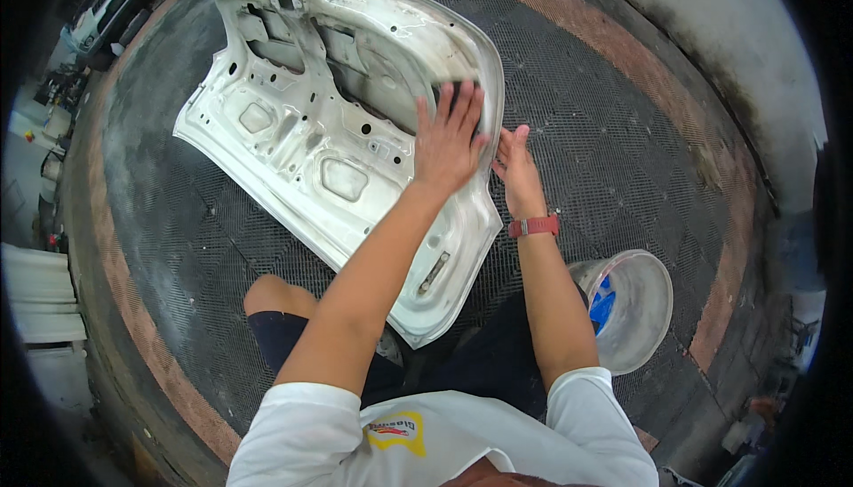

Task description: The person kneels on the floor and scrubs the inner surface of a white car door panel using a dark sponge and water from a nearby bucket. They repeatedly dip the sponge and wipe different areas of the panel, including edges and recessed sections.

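A white car tailgate [293,154] lies inner side up in front of me, tilted across the view, its bare metal full of holes and recesses. My left hand [451,136] lies fingers spread on its right part, slightly blurred, over a dark pad [457,94] that shows between and beside the fingers; most of the pad is hidden. At the tailgate's right edge is my right hand [518,171], a red band on its wrist. Its fingers meet the rim, partly out of sight, while the thumb points up.
Right of my knees stands a pale bucket [644,309] with a blue thing [603,306] inside. Black grid matting [586,87] covers the floor, bordered by a reddish strip [711,167]. A car [115,3] shows at the far left, and a pale wall [702,16] rises at right.
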### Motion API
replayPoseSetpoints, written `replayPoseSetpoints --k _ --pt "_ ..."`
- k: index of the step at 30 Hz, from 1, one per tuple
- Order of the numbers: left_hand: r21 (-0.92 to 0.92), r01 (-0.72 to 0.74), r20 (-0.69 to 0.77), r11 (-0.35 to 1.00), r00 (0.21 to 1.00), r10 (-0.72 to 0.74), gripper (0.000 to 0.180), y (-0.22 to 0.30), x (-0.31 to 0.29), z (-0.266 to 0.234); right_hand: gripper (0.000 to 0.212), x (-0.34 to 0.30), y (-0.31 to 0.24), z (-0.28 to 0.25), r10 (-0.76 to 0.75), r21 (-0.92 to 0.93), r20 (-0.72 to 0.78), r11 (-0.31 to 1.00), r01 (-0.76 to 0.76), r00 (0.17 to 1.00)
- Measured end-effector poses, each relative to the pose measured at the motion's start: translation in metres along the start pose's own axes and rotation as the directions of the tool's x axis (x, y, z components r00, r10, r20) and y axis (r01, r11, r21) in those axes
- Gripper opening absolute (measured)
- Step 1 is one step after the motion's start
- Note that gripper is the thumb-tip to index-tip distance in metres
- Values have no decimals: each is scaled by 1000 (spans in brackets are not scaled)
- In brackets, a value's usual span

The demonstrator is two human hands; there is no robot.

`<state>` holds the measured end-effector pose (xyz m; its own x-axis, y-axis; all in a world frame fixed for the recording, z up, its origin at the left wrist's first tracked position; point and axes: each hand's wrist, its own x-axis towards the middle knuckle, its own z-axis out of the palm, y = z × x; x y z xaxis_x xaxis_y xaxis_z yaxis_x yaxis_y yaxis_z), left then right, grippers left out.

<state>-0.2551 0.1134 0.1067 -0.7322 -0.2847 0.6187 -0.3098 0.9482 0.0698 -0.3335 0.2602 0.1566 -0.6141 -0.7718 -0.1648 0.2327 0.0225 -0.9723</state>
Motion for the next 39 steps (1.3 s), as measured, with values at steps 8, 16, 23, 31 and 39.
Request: replayPoseSetpoints --k 8,16,23,31,39 --pt "-323 372 -235 870 859 -455 81 30 89 -36 103 9 32 -22 -114 -120 11 986 115 993" --pt "-296 474 -228 829 808 -543 84 54 102 -38 100 14 37 -32 -132 -60 65 989 136 989" --pt "-146 367 -116 919 916 -384 85 54 64 -24 93 13 32 -32 -132 -57 73 989 136 989" --pt "-8 373 -69 928 926 -372 80 47 63 -37 91 15 40 -34 -104 -13 77 994 106 992" --pt "-132 717 38 685 694 -719 72 -129 157 -109 92 9 31 -22 -119 -41 107 991 124 987"
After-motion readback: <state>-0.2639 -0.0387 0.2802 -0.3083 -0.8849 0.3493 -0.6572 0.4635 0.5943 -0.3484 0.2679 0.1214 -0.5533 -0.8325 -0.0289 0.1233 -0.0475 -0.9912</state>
